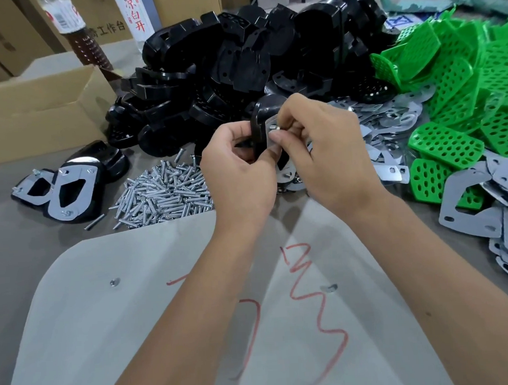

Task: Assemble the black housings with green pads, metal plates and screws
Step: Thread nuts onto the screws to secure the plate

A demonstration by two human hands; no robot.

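From the head view, the left hand (pixel 238 163) grips a black housing (pixel 264 116) held on edge above the tabletop (pixel 41 261), a metal plate (pixel 273 144) laid against its right-facing side. The right hand (pixel 319 151) pinches a small screw (pixel 273 127) at the plate's upper corner; the screw's axis seems to point leftward into the housing, so the right hand is the nearer one to drive it. Whether a green pad sits inside cannot be told. The screw pile (pixel 162 189) lies just left of the hands, and finished housings (pixel 63 187) farther left.
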